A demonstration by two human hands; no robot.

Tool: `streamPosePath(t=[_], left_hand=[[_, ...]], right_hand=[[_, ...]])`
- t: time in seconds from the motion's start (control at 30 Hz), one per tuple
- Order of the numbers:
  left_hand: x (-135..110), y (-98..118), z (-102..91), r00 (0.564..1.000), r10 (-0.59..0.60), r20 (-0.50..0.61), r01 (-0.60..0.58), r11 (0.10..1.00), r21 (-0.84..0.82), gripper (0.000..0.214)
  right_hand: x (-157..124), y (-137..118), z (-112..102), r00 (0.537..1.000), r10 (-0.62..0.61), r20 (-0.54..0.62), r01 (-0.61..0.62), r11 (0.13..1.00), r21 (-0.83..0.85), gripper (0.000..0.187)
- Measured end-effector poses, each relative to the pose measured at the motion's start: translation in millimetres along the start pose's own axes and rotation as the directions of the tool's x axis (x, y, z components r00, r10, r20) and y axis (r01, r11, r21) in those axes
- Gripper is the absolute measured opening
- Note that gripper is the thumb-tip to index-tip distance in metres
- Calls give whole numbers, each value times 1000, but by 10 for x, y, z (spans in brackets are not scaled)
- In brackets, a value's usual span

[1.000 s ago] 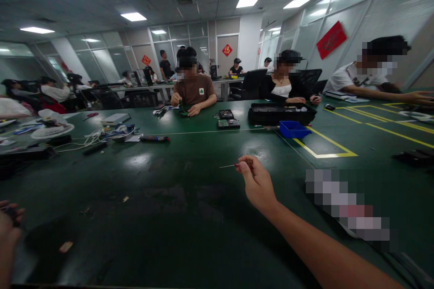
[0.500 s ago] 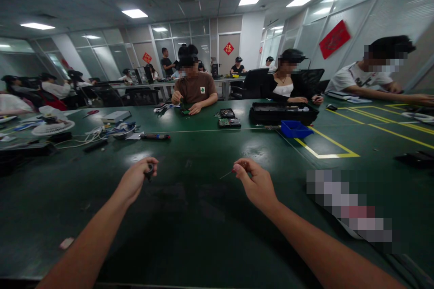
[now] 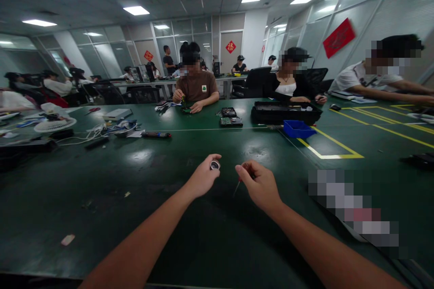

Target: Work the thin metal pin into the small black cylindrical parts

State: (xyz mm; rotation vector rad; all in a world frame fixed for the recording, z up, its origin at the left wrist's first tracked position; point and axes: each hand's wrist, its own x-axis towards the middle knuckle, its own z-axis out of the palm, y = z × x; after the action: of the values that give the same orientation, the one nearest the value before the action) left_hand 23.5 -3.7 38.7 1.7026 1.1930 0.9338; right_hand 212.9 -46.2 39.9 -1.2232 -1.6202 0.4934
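My left hand (image 3: 203, 178) is closed around a small round dark part (image 3: 214, 165) with a silvery rim, its open-looking end turned towards me. Just to the right, my right hand (image 3: 259, 183) grips a small screwdriver (image 3: 238, 186). Its thin metal shaft points down and slightly left, and most of the reddish handle is hidden by the fingers. A narrow gap separates the two hands, and both are held over the green tabletop (image 3: 190, 244). The screwdriver does not touch the round part.
Ahead lie a blue bin (image 3: 298, 129), a black tray (image 3: 286, 113), hard drives (image 3: 231, 121) and a dark, pen-like tool (image 3: 156, 134). Cables (image 3: 93, 133) are at left, a blurred-out item (image 3: 352, 207) at right. Co-workers (image 3: 196, 83) sit across the table.
My left hand has moved right with the round part, close to my right hand, and turned its rim towards me. The screwdriver's shaft has swung from pointing left to pointing down.
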Motion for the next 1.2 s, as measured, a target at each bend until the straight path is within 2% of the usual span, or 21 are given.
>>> streamPosePath(t=[0.07, 0.17, 0.27, 0.37, 0.57, 0.93, 1.2], left_hand=[[-14, -157, 43, 1000, 28, -4, -27, 995, 97, 55], [-36, -301, 19, 996, 85, 0, -84, 983, 164, 41], [-33, -333, -40, 985, 171, -31, -161, 966, 203, 35], [-20, -332, -55, 973, 217, -74, -200, 960, 195, 38], [-25, -336, -6, 980, 180, -90, -161, 970, 184, 42], [-28, -367, -15, 973, 229, -16, -221, 954, 205, 43], [-30, -354, -28, 972, 236, -6, -226, 940, 256, 43]], right_hand=[[-2, 19, 1, 1000, 10, -1, -10, 999, 36, 31], [0, 55, 17, 1000, 19, -2, -19, 988, 154, 27], [9, 84, 35, 998, 45, -45, -30, 957, 290, 25], [22, 101, 37, 994, 68, -87, -34, 937, 347, 25], [23, 126, 44, 996, 71, -55, -50, 944, 327, 25], [31, 140, 63, 994, 89, -60, -67, 953, 295, 26], [58, 131, 42, 992, 100, -75, -81, 972, 220, 28]])
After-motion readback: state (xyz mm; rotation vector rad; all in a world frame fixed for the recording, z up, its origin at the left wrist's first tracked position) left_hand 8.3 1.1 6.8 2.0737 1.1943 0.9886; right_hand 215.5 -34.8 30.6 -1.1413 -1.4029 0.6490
